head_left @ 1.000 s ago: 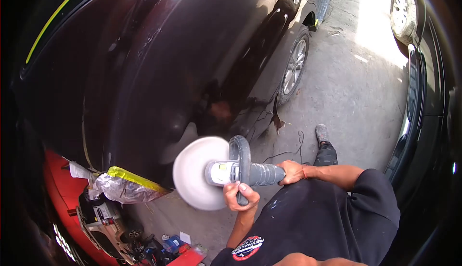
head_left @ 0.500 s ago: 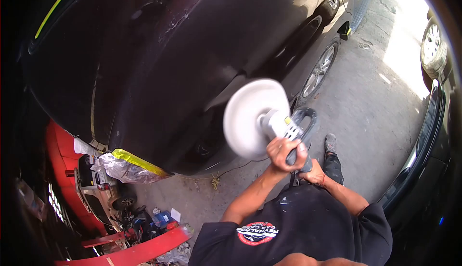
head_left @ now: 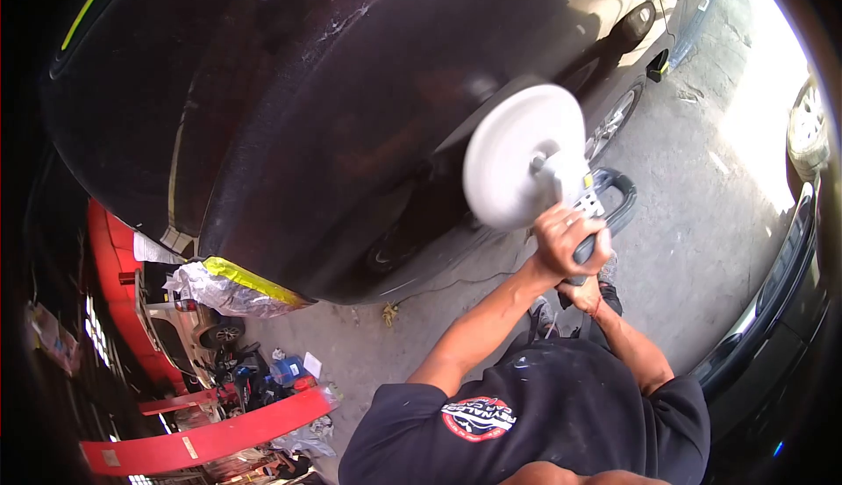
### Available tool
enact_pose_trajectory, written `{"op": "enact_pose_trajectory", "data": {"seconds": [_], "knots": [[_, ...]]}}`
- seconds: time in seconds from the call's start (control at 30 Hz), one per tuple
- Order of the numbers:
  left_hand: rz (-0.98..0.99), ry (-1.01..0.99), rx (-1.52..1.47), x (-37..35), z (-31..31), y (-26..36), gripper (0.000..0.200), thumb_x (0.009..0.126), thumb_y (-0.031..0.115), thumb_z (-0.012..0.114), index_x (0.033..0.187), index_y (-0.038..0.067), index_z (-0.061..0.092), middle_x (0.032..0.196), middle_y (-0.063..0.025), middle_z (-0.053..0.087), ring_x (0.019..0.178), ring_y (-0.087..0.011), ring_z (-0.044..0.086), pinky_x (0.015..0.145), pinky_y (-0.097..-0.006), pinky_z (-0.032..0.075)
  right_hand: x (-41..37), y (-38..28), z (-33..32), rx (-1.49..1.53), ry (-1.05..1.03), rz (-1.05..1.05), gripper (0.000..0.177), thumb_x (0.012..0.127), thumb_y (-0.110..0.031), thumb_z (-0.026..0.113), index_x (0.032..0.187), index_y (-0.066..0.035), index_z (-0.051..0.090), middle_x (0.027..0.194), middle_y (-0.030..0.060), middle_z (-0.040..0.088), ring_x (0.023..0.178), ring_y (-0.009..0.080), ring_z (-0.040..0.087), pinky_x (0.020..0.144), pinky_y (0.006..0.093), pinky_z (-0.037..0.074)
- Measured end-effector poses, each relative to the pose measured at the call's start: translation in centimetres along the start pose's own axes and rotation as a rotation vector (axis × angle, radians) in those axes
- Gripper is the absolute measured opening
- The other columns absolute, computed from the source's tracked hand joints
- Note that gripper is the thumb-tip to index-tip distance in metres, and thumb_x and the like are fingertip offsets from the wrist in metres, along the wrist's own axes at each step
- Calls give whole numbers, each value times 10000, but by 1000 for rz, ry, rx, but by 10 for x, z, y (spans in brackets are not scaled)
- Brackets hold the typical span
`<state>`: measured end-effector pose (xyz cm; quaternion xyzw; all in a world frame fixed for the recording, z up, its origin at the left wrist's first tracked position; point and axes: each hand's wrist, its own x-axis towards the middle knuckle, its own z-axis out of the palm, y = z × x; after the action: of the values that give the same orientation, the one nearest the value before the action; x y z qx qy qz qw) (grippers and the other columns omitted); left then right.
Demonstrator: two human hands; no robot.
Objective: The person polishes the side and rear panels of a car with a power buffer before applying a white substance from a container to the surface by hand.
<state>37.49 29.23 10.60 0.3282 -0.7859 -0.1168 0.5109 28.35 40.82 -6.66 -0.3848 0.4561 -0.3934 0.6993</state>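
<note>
My left hand [head_left: 566,238] is wrapped around the body of a polisher [head_left: 589,194], just behind its head. Lower down, my right hand [head_left: 582,295] grips the rear end of the tool; most of its fingers are hidden behind my left hand and the handle. The polisher's round white pad [head_left: 517,165] is smeared by motion. It stands tilted at the dark, glossy side of a car [head_left: 351,160]; whether its far face touches the paint is hidden. A dark loop-shaped handle [head_left: 624,200] sticks out on the right of the tool.
Plastic sheet [head_left: 219,290] and yellow tape [head_left: 250,280] cover the car's lower corner. A cord [head_left: 456,283] lies on the concrete floor [head_left: 693,248]. Another dark car [head_left: 754,336] stands at right. Red panels [head_left: 210,437] and clutter [head_left: 263,375] are at lower left.
Both my hands and the polisher have moved up and right along the car's side. The view has shifted slightly, and the pad remains blurred.
</note>
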Motion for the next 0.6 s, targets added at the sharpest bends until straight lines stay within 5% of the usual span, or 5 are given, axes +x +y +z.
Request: {"op": "enact_pose_trajectory", "data": {"seconds": [0.03,0.07,0.13,0.3,0.6], "knots": [[-18,-4,29,-16,-20,9,103,683,36,671,783,38,646,641,-70,616,520,-243,593,551,-359,467,-8,-5,16,-79,39,-159,247,750,-106,764,961,-6,684,826,44,702,776,159,678,703,341,545],[8,3,63,-35,-39,15,105,705,32,664,806,27,640,628,-64,598,516,-231,587,534,-367,461,-11,1,26,-127,-5,-79,337,747,-136,778,1046,-9,689,940,70,736,884,174,696,794,356,555],[-5,0,100,-66,-79,34,122,765,26,622,882,4,594,620,-60,570,515,-222,572,514,-369,454,-21,9,48,-2,-165,-29,394,733,-164,792,1085,-23,688,980,98,754,912,187,713,822,370,558],[-73,-19,368,-125,-150,80,115,822,78,580,906,4,553,628,-77,543,514,-223,554,504,-368,450,-33,43,91,-257,-467,38,454,698,-180,793,1110,-35,670,1019,150,747,972,254,727,855,381,556],[-68,-3,339,-125,-128,68,94,841,86,616,882,19,564,609,-43,522,465,-196,510,486,-348,432,-43,58,82,-198,-481,116,525,673,-176,785,1165,-41,658,1053,154,745,1013,283,721,902,391,547]]}}
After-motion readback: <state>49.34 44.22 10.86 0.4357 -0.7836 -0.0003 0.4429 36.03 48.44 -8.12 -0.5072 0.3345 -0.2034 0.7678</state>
